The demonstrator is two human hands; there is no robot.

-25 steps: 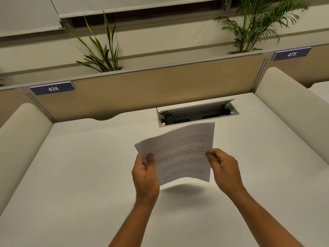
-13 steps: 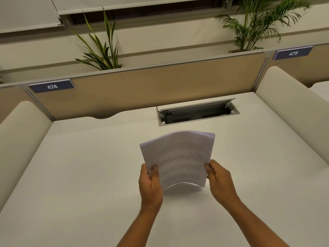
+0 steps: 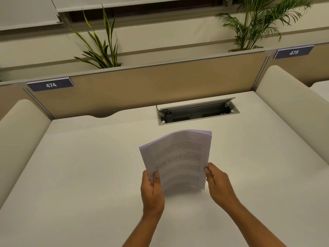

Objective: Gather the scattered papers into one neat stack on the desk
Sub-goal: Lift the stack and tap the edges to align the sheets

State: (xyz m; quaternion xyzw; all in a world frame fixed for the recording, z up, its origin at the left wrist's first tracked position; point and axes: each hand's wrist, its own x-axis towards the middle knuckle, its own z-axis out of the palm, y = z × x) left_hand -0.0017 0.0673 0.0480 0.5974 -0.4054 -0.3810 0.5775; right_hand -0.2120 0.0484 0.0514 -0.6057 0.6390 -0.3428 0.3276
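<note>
A stack of printed white papers stands nearly upright over the middle of the white desk, its lower edge at or just above the desktop and its top curling away from me. The print reads upside down. My left hand grips the stack's lower left edge with the thumb on the front sheet. My right hand pinches the lower right edge. No other loose sheets show on the desk.
An open cable tray is sunk into the desk just beyond the papers. A tan partition closes the back, with padded dividers at left and right. Plants stand behind the partition.
Both hands have lowered the stack toward the desk and tipped it more upright; its sheets look more even at the edges than a second ago.
</note>
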